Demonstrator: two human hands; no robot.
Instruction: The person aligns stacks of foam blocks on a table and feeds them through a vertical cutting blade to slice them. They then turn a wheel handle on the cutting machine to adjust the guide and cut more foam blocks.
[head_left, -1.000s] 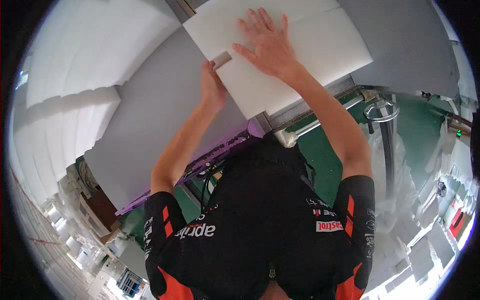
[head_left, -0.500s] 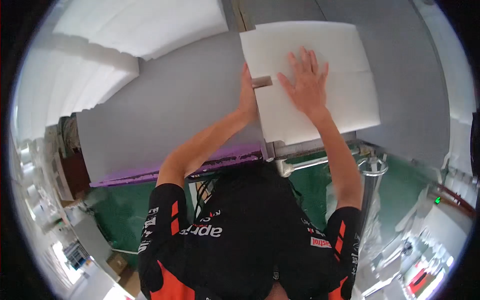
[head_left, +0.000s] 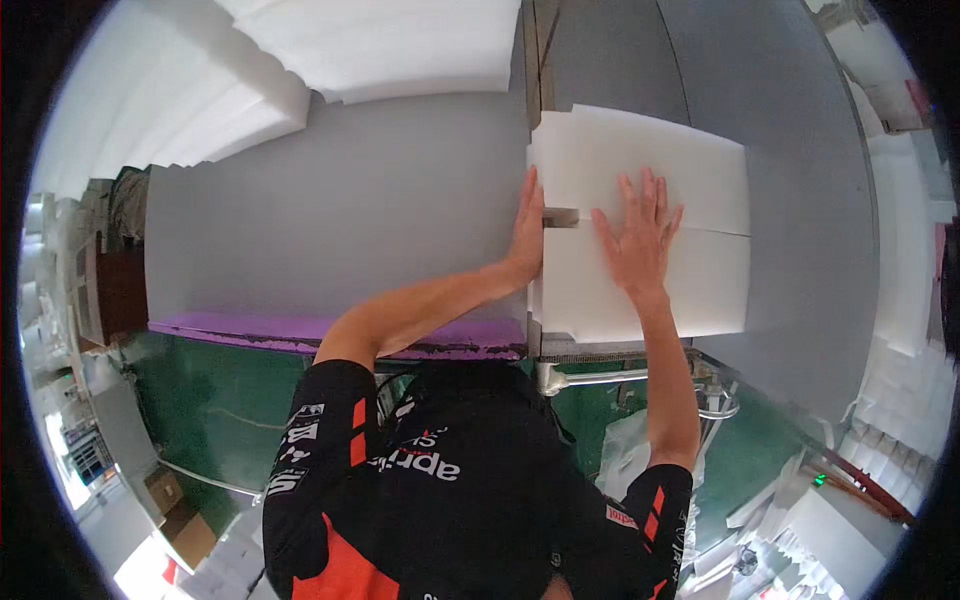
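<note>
A white foam sheet point(head_left: 700, 180) lies across the gap between the two grey surfaces, with a slot in its left edge and a thin line running across it. My right hand point(head_left: 638, 240) rests flat on top of the foam, fingers spread. Against the foam's left edge, beside the slot, stands my left hand point(head_left: 526, 230), its fingers straight and pointing away from me. More foam seems to lie under the top sheet at the left edge.
Large stacks of white foam point(head_left: 400, 50) stand at the back left of the grey table point(head_left: 330, 200), whose front edge is purple point(head_left: 260, 328). A metal bar point(head_left: 610, 378) runs below the foam. Cardboard boxes point(head_left: 185, 520) sit on the floor at lower left.
The view has turned and shifted, so the foam now appears lower and squarer. Both hands remain on the foam in much the same pose.
</note>
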